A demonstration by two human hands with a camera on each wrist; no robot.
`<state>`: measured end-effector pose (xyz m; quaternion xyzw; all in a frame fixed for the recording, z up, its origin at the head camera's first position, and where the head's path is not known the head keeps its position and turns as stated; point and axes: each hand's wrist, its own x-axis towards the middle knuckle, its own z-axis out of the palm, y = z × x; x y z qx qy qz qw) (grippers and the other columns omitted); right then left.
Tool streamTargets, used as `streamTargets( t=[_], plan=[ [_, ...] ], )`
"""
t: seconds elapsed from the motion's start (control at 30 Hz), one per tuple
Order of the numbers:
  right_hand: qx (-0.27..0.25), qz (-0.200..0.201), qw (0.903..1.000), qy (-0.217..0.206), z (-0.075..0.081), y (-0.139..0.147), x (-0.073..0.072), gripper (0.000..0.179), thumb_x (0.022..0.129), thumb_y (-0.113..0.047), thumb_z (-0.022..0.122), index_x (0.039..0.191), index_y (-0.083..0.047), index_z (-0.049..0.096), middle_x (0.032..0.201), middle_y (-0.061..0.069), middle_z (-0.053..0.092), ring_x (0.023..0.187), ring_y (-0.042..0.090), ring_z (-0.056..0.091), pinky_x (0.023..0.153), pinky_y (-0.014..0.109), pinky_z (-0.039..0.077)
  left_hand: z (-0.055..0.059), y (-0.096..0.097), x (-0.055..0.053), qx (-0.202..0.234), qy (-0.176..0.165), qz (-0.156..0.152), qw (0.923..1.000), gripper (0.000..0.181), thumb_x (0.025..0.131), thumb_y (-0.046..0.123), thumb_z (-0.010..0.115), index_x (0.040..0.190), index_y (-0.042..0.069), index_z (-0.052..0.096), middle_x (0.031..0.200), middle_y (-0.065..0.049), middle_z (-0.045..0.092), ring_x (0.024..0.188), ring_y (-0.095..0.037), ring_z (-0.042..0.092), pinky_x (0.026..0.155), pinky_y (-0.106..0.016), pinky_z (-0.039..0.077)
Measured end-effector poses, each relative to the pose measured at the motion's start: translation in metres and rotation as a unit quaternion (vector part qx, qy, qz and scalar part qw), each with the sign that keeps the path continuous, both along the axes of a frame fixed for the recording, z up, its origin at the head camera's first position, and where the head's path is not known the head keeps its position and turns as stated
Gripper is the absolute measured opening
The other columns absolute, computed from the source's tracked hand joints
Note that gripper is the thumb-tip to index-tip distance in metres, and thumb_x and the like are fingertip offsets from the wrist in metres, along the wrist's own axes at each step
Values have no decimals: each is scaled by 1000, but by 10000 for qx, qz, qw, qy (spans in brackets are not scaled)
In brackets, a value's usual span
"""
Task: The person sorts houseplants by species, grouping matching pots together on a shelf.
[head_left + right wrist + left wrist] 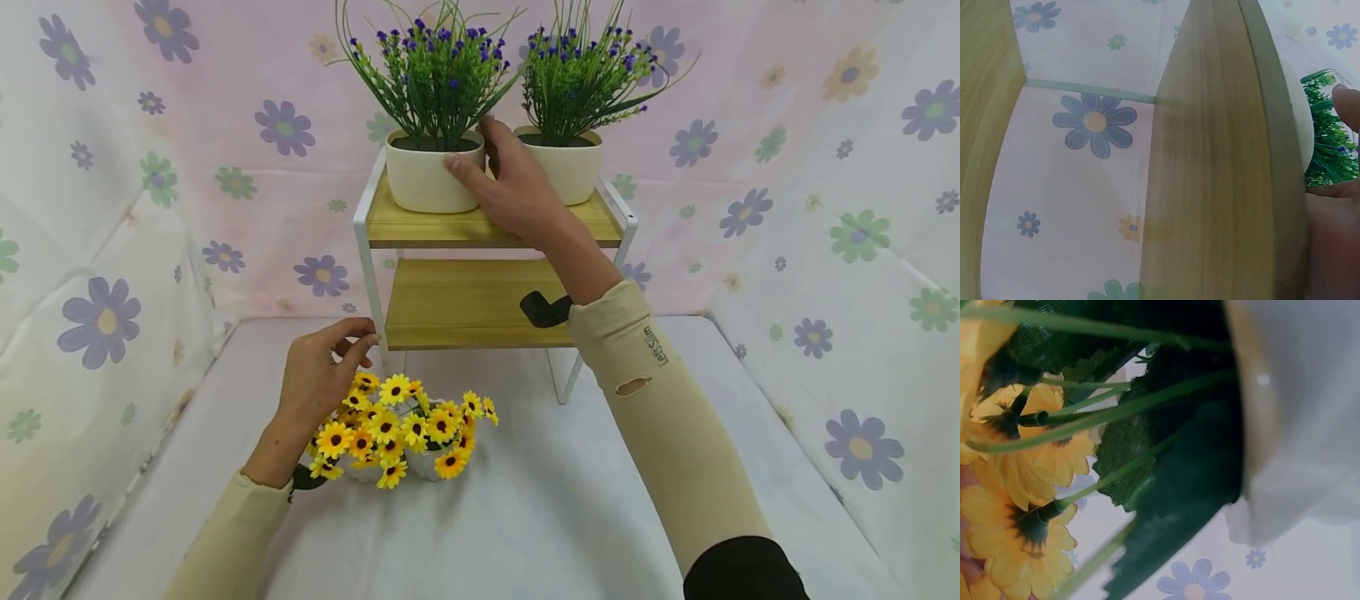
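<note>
On the top board of a small two-tier shelf (472, 300) stand two cream oval pots with green grass and purple flowers. My right hand (517, 183) grips the right end of the left pot (431, 183), thumb on its front and fingers at the side facing the right pot (566, 171). My left hand (318, 367) is beside the shelf's front left leg, fingers loosely bent and fingertips right at the leg. Below it, yellow flowers (386, 425) stand in white pots (423, 467); their stems and a white pot rim (1260, 425) fill the left wrist view.
The shelf has wooden boards (1210, 156) and a white metal frame (618, 208). Its lower board lies under the right forearm. White cloth (525, 500) covers the table, and flower-printed cloth (750, 167) hangs at the back and sides.
</note>
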<state>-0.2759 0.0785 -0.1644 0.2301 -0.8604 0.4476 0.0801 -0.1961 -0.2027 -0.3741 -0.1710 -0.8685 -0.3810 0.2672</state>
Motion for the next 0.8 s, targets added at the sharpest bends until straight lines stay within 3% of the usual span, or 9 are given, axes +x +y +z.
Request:
streamTargets(
  t=[0.17, 0.4, 0.8],
  plan=[
    [-495, 215, 9985, 113, -4, 9, 12, 83, 108, -37, 63, 170, -10, 14, 177, 1, 18, 160, 4, 20, 123, 14, 21, 0, -1, 0, -22, 68, -10, 10000, 14, 101, 11, 73, 114, 8, 78, 99, -10, 80, 63, -16, 71, 49, -18, 48],
    [-832, 410, 9930, 735, -16, 24, 37, 75, 108, -24, 63, 167, -3, 22, 174, 8, 27, 159, 9, 27, 124, 18, 24, -1, 0, -1, -4, 65, -29, 10000, 15, 101, 10, 73, 114, 7, 78, 99, -10, 80, 63, -15, 71, 50, -18, 48],
    [-1070, 1264, 9680, 1884, -52, 40, 73, 68, 103, -3, 65, 162, 5, 31, 168, 17, 35, 158, 19, 34, 128, 34, 27, -1, 0, 0, -22, 22, -33, 10000, 15, 101, 9, 74, 114, 7, 78, 100, -9, 80, 63, -14, 70, 51, -18, 50]
  ],
)
